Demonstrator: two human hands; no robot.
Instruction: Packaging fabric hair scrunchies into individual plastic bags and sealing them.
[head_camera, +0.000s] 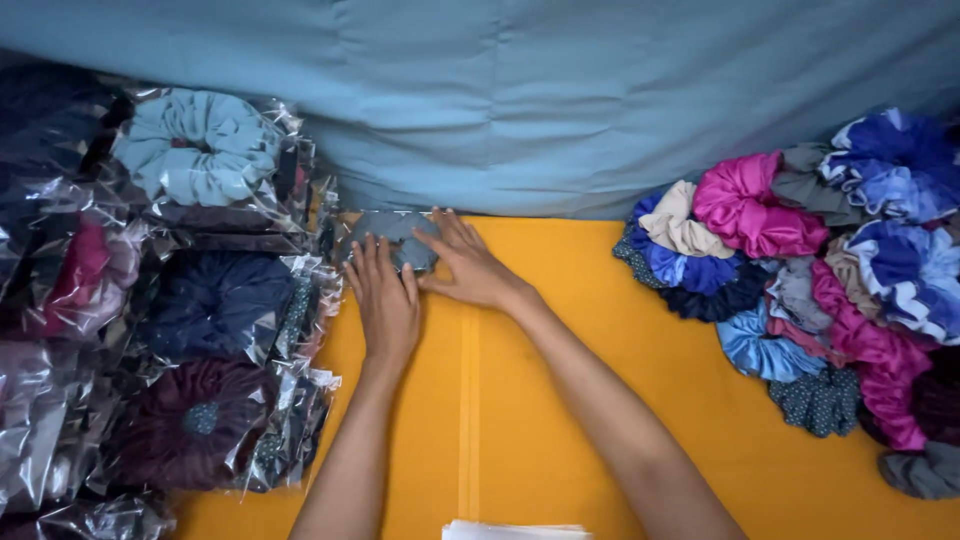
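A yellow cloth (600, 420) covers the work surface, and a blue-grey sheet (560, 100) hangs as a backdrop along its far edge. On the left lies a heap of bagged scrunchies (200, 300) in crinkled clear plastic, reaching right up to the hands. On the right, well apart, sits a pile of loose scrunchies (820, 270) in pink, blue, beige and grey. A stack of white sheets (515, 530) shows at the near edge.

A grey scrunchie in a clear bag (392, 236) lies at the far edge of the yellow cloth, just beside the bagged heap. The left hand (385, 300) lies flat with fingers spread, its fingertips (372, 250) pressing on the bag's near side. The right hand (470, 265) is also flat and open, fingers resting against the bag's right end.

Bare yellow cloth stretches between the forearms and out to the right.
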